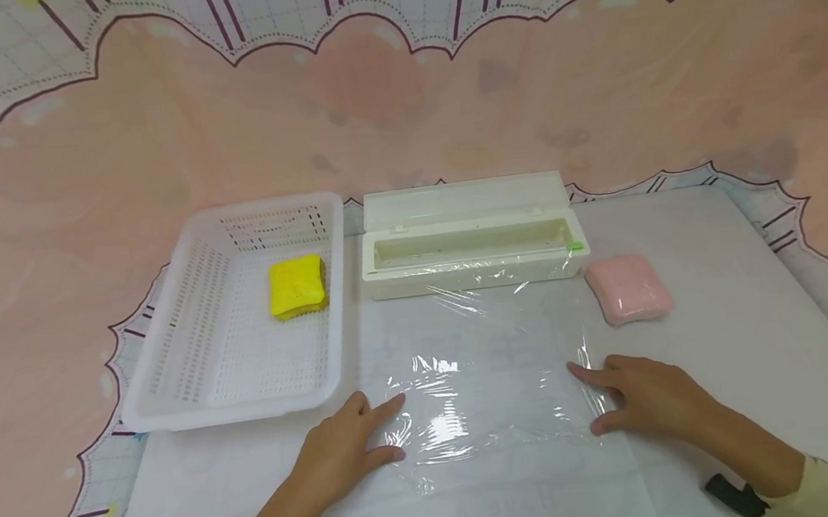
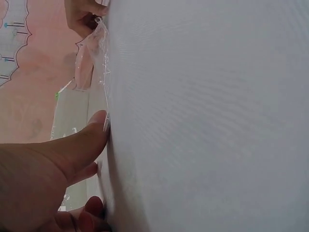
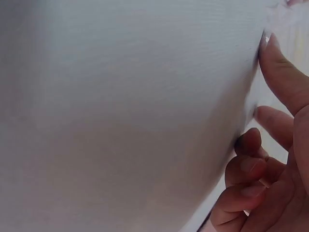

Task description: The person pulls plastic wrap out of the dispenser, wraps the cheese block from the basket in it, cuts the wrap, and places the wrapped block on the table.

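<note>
A sheet of clear plastic wrap lies across the white table, running from the front of a cream wrap box whose lid stands raised. My left hand is at the sheet's left edge, thumb and index finger spread apart and touching down there. At the right edge, my right hand rests the same two digits on the film, while its other fingers are bent underneath. In the left wrist view the left thumb lies straight along the film's edge. A pink block sits beyond the right hand.
To the left stands a white perforated basket holding a yellow block. The wrap box is close beside the basket's right wall, with a small green piece at its right end. A peach patterned cloth extends behind the table.
</note>
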Available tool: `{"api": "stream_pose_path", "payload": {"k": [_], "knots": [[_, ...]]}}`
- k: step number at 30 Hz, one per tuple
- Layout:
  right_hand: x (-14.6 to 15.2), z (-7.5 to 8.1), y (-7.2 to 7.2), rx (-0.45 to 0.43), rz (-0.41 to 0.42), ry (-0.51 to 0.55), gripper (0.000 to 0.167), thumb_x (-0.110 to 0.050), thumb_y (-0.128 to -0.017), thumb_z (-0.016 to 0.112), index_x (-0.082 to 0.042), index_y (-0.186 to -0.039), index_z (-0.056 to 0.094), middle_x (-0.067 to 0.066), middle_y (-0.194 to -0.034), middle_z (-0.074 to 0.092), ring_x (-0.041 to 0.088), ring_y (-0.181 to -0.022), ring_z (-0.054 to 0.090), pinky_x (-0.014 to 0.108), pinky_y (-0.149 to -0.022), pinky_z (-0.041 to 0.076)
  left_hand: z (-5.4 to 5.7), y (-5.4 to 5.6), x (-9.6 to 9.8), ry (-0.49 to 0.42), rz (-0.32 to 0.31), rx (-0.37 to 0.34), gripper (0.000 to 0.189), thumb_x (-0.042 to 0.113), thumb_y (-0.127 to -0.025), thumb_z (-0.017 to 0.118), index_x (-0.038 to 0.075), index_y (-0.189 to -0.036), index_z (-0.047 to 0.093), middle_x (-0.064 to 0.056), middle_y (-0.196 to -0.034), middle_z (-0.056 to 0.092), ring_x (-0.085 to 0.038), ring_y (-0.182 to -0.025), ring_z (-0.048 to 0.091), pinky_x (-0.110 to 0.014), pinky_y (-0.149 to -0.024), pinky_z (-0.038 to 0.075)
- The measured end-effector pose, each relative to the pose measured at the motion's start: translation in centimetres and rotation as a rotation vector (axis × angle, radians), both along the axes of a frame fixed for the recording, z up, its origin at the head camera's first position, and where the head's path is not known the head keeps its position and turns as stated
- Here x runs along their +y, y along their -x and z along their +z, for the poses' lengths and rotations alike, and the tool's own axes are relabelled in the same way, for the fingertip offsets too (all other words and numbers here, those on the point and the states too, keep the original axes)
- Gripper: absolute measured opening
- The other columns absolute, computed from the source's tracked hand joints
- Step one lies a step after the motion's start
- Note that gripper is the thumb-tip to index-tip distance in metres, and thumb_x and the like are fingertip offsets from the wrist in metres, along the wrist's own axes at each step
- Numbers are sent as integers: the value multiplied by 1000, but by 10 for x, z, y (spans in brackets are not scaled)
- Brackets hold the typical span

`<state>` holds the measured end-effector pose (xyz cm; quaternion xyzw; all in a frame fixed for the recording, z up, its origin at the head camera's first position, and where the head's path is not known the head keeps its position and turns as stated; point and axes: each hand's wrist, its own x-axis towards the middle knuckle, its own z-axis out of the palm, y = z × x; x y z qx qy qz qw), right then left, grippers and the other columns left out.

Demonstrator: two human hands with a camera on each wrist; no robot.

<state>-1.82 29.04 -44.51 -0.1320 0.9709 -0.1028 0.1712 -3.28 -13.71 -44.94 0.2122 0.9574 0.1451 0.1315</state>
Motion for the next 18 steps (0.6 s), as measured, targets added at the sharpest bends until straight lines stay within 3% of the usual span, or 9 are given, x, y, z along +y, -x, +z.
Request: {"api": "stream_pose_path", "payload": {"k": [5,7,9,12,14,18], "knots": [[2,-1,-1,63,44,-36,89,-71,-68,78,-33,-146,57,-8,-94,48,5,-77,39,21,-56,35,-2,-2,-1,-9,-8,18,70,50,-79,82,34,-143,60,8,-88,36,-10,-55,31,-21,-51,26],[2,-2,-1,118,88,-62,88,-71,-68,78,-32,-145,58,-3,-104,54,11,-88,46,24,-63,44,-2,-2,-2,-17,-9,22,69,49,-80,81,33,-143,59,8,-88,35,-10,-54,30,-21,-51,26],[1,-2,-1,177,140,-96,86,-69,-70,79,-31,-144,59,4,-126,56,21,-104,50,32,-75,50,-2,-3,-2,-17,-13,26,69,49,-80,81,33,-144,59,8,-88,36,-9,-54,31,-21,-51,27],[1,-1,-2,258,227,-147,83,-67,-73,78,-29,-145,59,3,-157,45,38,-130,46,47,-91,49,-2,-4,-2,-12,-19,24,68,48,-81,81,33,-144,58,7,-89,36,-9,-54,31,-21,-50,27],[1,0,-3,262,253,-153,83,-67,-75,75,-28,-146,57,-1,-163,39,41,-140,39,50,-92,46,-1,-4,-1,-3,-20,16,68,49,-82,80,34,-145,58,7,-89,36,-9,-54,32,-21,-50,28],[4,-2,-4,227,255,-143,85,-73,-79,68,-26,-149,54,-3,-161,44,40,-148,31,53,-95,44,1,-6,0,32,-17,7,70,50,-82,80,35,-146,57,6,-88,36,-9,-56,33,-21,-51,29]]}}
